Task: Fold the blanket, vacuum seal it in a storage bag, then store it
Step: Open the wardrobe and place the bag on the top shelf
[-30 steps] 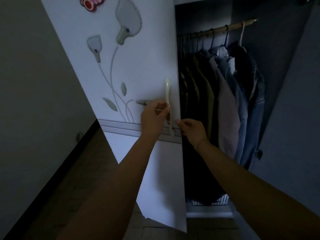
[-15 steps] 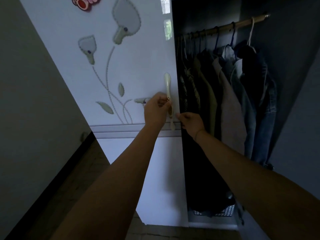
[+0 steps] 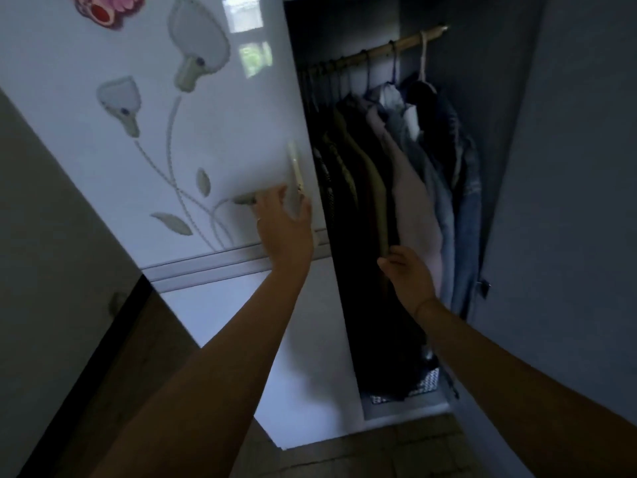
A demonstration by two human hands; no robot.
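Dim wardrobe interior fills the right of the view; the blanket and its storage bag are not visible anywhere, so we cannot say where the task's thing is at this moment. We judge this to be the storing stage, with the compartment being accessed or shut.

Our left hand (image 3: 286, 229) is at the white door (image 3: 213, 132), fingers spread and relaxed beside the cream handle (image 3: 295, 174), gripping nothing. Our right hand (image 3: 406, 274) hangs at the hem of the hanging clothes (image 3: 406, 188), fingers loosely curled and empty; whether it touches the fabric we cannot tell.

Risks from here:
- With the handle not gripped, the door can swing freely and strike the right forearm or pinch fingers at the door edge
- Closing it against the clothes may trap fabric in the gap
- Low light hides the cabinet floor, where a patterned basket (image 3: 427, 379) sits under the rail (image 3: 386, 46); a bag placed blind could rest unevenly and block the door
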